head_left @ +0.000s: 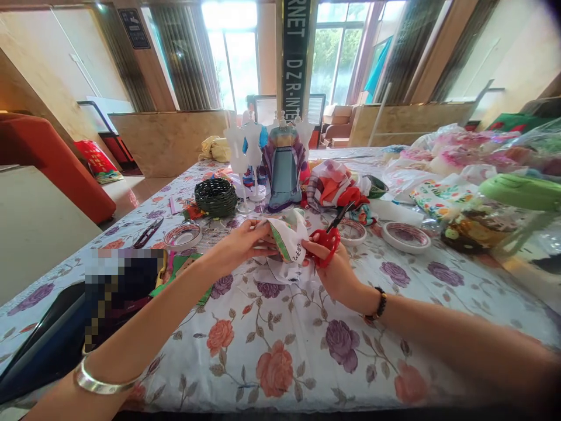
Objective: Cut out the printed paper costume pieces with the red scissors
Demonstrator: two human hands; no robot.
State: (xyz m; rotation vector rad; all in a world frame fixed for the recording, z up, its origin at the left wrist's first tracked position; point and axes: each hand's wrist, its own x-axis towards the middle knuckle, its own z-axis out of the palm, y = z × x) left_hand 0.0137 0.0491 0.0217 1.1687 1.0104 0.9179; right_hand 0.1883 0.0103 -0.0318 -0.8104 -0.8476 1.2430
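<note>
My left hand pinches the left edge of a white piece of fabric with a green printed border and some black writing. My right hand is closed around a pair of scissors with red handles, their dark blades pointing up and away from the fabric. The right fingertips also touch the fabric's right edge. More white cloth hangs beneath it, just above or on the flowered tablecloth; I cannot tell which. A green printed fabric piece lies under my left forearm.
A dark woven basket, tape rolls and thread snips lie around the hands. Behind stand white doll-sized mannequins and a dressed one. A red-and-white cloth heap and a green-lidded container are to the right.
</note>
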